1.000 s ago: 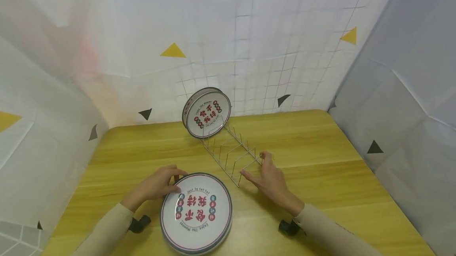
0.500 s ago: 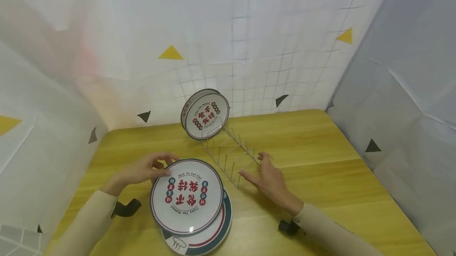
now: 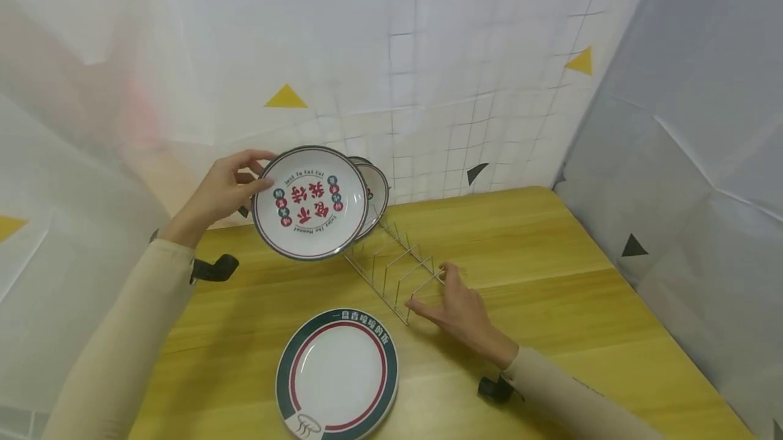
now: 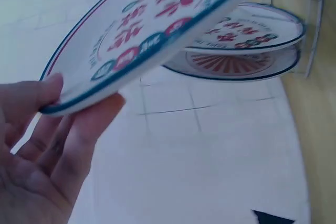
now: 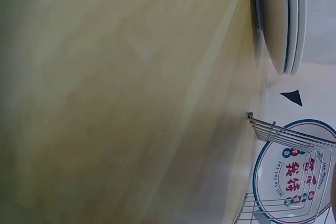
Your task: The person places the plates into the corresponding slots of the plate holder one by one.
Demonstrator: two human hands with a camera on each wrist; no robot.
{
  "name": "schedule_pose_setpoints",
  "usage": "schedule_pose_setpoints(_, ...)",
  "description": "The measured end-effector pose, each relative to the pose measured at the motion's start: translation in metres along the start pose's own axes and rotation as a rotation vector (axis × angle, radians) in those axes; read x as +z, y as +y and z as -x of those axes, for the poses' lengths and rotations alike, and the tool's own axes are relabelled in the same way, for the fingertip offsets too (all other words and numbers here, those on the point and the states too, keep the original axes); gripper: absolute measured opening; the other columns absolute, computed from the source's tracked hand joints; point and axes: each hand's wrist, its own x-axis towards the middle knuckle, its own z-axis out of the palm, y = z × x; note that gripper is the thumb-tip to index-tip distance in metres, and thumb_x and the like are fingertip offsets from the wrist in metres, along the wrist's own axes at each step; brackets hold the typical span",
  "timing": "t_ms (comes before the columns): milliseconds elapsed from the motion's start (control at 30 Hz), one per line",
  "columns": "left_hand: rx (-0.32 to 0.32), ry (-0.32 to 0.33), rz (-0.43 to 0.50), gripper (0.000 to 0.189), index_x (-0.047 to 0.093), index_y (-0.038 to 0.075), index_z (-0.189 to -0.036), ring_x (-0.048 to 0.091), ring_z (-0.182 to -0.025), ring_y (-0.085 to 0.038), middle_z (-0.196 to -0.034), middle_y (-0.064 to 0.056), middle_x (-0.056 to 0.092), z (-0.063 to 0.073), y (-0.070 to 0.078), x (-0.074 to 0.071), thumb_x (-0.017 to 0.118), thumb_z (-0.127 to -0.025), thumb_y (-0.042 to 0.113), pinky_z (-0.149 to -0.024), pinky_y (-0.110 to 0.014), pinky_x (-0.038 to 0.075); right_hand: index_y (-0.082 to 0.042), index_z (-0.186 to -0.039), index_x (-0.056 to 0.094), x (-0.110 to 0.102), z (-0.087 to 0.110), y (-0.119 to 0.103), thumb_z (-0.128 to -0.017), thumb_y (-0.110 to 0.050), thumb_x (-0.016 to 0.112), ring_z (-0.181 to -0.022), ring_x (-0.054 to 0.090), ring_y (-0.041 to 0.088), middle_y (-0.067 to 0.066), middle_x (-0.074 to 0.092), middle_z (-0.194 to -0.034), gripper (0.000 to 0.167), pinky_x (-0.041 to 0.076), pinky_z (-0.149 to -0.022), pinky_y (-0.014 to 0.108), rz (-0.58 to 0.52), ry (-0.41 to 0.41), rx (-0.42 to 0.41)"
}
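Note:
My left hand pinches the rim of a white plate with red lettering and a dark rim, thumb on its face and fingers behind. The plate is raised and tilted above the table, in front of the far end of a wire dish rack. Two plates stand in that far end, partly hidden behind the held plate in the head view. My right hand holds the rack's near end, thumb at one side and index finger at the other.
A stack of plates lies on the wooden table near the front, left of the right hand; its top plate has a green and red band. White sheeting walls the table at the back and sides.
The left hand has lifted the lettered plate off the stack and carried it up toward the rack's far end, uncovering the green-banded plate. The right hand has stayed at the rack.

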Motion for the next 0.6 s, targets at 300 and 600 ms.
schedule_pose_setpoints(300,0.018,0.035,-0.256,0.041,0.053,0.015,-0.137,0.061,-0.083,-0.028,-0.108,-0.016,0.056,-0.059,0.019,0.012,0.060,-0.097,0.012,-0.059,-0.032,0.056,-0.005,-0.134,0.038,0.003,0.000,-0.005,-0.070,-0.077,0.067,-0.069,0.061,0.020,0.018,0.063,-0.128,0.101,0.042,-0.052,0.027,0.003,-0.016,-0.004)
schedule_pose_setpoints(600,0.114,0.013,-0.434,0.037,0.059,0.012,-0.131,0.061,-0.074,-0.026,-0.104,-0.017,0.066,-0.077,0.024,0.046,0.059,-0.094,0.008,-0.063,-0.035,0.052,-0.006,-0.133,0.038,0.005,-0.001,-0.007,-0.070,-0.078,0.066,-0.059,0.050,0.015,0.018,0.063,-0.126,0.099,0.039,-0.049,0.026,0.023,-0.008,-0.020)
